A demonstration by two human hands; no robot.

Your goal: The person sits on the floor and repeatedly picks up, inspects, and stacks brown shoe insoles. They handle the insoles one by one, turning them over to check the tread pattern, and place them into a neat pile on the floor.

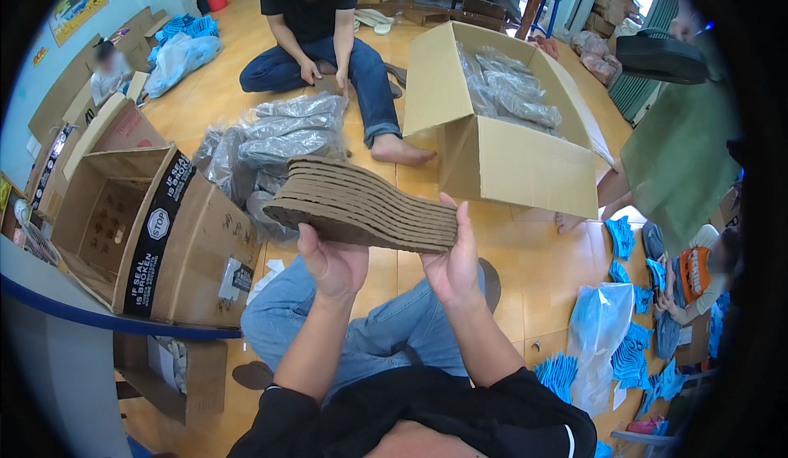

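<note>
A thick stack of brown-grey shoe insoles [369,203] is held up in front of me, above my crossed legs. Its layers lie evenly on one another, with the broad end to the left. My left hand [335,267] supports that broad end from below, thumb up along the near side. At the narrower end, my right hand [454,263] grips the stack, with its thumb over the edge; its other fingers are partly hidden underneath. Just beyond the stack, clear plastic bags of similar insoles [287,134] lie heaped on the floor.
An open carton [538,175] at the far right holds plastic-wrapped bundles [509,89]. Another open carton [193,249] stands at left by a blue-edged surface [98,314]. Opposite sits a person [312,15]. Blue cut pieces [556,374] and a clear bag [599,327] lie at right.
</note>
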